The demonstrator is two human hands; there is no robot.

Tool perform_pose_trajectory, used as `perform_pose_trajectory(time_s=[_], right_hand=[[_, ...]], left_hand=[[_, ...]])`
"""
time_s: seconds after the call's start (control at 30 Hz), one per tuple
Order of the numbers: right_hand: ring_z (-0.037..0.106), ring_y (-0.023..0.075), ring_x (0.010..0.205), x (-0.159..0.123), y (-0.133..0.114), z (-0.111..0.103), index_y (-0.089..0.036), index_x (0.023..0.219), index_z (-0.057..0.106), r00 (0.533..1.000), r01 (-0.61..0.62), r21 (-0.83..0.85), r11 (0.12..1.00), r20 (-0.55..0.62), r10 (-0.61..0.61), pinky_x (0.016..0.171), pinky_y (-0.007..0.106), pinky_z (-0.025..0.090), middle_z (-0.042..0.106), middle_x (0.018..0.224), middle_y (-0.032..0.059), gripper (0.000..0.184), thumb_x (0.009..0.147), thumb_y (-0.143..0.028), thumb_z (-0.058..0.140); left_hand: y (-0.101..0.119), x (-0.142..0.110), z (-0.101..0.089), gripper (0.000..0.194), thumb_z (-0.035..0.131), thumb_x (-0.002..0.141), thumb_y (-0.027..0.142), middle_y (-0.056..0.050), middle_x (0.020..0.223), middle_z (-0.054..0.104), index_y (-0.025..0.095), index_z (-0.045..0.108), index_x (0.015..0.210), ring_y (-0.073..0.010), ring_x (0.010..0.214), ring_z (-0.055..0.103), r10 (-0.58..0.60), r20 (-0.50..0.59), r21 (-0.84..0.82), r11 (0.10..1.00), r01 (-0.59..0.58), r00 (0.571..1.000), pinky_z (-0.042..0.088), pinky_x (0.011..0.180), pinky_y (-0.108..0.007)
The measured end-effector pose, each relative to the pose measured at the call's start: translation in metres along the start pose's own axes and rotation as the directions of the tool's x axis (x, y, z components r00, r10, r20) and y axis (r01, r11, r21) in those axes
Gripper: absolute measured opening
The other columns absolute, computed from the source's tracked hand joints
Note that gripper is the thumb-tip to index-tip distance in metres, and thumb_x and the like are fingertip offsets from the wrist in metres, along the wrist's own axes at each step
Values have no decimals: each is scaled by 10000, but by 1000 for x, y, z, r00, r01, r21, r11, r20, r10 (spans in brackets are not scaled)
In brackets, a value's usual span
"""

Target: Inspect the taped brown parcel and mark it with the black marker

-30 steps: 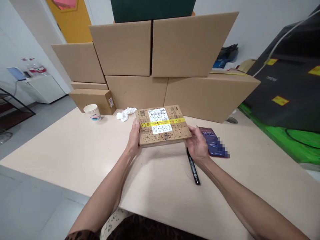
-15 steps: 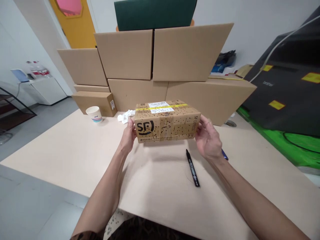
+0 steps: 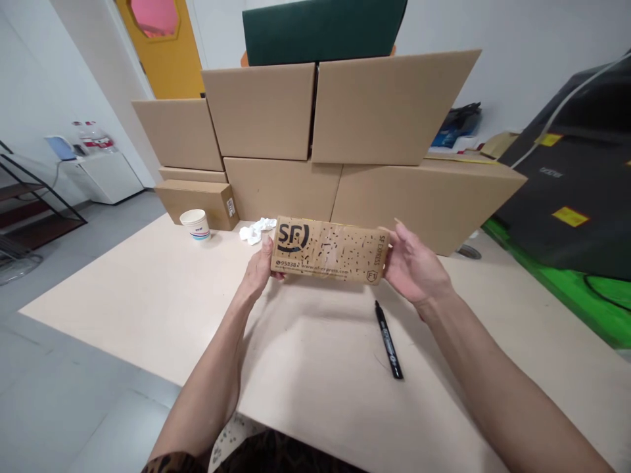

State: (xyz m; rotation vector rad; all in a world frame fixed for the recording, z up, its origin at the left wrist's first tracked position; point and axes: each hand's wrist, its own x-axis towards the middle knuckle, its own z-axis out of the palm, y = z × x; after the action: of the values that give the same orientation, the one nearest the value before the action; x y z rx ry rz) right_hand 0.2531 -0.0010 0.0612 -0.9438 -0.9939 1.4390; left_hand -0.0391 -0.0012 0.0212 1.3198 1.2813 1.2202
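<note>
While its labelled top is turned out of sight, a printed parcel (image 3: 328,250) is held above the worktop (image 3: 148,295) between the left hand (image 3: 257,269) and right hand (image 3: 413,269), each grip closed on one end, a black marker (image 3: 388,339) lying beneath.

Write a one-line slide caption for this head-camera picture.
Both hands, left and right, hold a printed cardboard parcel above a table, black marker below.
</note>
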Motion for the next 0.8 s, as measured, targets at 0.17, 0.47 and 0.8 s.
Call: perform_pose_trajectory(time_s=[0.17, 0.47, 0.8], right_hand=[[668, 349, 1152, -3, -4, -4, -327, 1038, 718, 993, -12, -38, 999, 120, 16, 924, 602, 573, 760, 1083, 83, 476, 859, -739, 562], [685, 325, 1115, 28, 37, -25, -318, 937, 745, 993, 12, 69, 998, -116, -3, 906, 565, 592, 771, 1074, 95, 411, 795, -695, 667], [553, 329, 1379, 21, 40, -14, -327, 1063, 720, 994, 56, -61, 997, -94, -62, 1129, 612, 417, 734, 1278, 93, 483, 835, -738, 607]], left_hand=[[-4, 3, -7, 953, 272, 841, 914, -121, 561, 692, 136, 814, 932, -252, 517, 661, -141, -140, 65, 986, 152, 980, 552, 579, -382], [-9, 2, -6, 894, 316, 877, 865, -189, 1265, 735, 160, 765, 1195, -370, 1036, 730, -85, -183, 129, 986, 110, 979, 556, 907, -491], [-4, -4, 12, 647, 473, 959, 684, -53, 1610, 477, 268, 604, 1438, -290, 1535, 381, 179, 52, 69, 981, -182, 983, 227, 1288, -454]])
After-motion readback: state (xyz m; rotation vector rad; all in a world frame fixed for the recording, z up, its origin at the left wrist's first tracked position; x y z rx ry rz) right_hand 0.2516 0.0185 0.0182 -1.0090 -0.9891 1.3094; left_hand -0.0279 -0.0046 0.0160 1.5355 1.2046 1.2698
